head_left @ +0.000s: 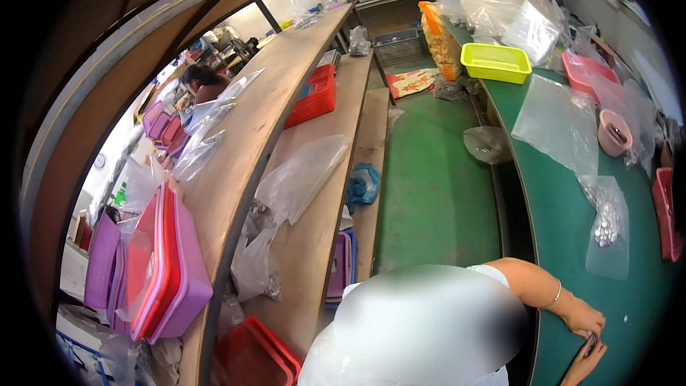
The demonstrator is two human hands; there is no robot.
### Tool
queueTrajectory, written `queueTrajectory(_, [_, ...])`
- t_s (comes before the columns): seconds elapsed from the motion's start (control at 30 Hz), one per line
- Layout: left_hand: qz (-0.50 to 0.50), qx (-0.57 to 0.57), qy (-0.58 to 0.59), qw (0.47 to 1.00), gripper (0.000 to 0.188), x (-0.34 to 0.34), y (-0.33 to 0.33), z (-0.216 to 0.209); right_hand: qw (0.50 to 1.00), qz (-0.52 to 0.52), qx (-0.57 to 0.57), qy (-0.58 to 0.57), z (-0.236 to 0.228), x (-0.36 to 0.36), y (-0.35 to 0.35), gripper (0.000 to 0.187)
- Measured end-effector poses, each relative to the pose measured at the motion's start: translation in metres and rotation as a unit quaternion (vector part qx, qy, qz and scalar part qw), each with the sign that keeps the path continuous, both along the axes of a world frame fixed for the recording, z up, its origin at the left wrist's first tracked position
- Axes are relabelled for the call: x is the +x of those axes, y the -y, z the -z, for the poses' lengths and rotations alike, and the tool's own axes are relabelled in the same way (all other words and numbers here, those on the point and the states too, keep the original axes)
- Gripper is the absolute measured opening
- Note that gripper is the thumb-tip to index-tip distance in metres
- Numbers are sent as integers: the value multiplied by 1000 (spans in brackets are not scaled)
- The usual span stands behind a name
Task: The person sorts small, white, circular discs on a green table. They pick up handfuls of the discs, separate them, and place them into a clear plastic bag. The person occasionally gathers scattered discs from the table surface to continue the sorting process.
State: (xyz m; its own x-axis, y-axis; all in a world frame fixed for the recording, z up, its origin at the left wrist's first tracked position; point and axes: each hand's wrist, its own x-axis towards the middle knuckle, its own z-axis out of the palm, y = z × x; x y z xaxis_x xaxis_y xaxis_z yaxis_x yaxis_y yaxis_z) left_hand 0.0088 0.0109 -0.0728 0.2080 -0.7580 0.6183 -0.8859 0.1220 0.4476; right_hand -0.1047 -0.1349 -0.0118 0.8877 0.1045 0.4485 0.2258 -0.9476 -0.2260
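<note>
At the lower right, my left hand (584, 317), with a thin bracelet on its wrist, reaches over the green tabletop (572, 286). Its fingers are closed and meet those of my right hand (588, 364), which comes in from the lower edge. Between the fingertips of both hands is a small dark object (590, 345), too small and covered to name. A small white piece (626, 319) lies on the table just to the right. Beyond my hands rests a clear plastic bag (609, 232) with several shiny silvery pieces inside.
Along the table stand a pink cup (614, 133), a red basket (667, 214), a yellow basket (496, 62) and plastic bags. Wooden shelves (286, 93) on the left hold bags and stacked baskets (175, 264). A green floor aisle (443, 179) runs between; a person (209, 84) sits beyond the shelves.
</note>
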Motion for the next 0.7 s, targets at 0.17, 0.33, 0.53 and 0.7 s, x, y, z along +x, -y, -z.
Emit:
queueTrajectory(0.17, [13,-27,10,1000,32,1,0,-2,999,9,6,32,-10,-3,-13,27])
queueTrajectory(0.33, [1,-75,41,996,33,4,7,4,997,47,-27,47,-10,-8,-24,27])
queueTrajectory(0.53, [-23,-118,66,991,38,4,12,7,997,44,-12,65,-1,-5,-1,24])
queueTrajectory(0.7, [-25,-132,60,989,35,-10,-4,-11,955,122,253,95,9,0,20,21])
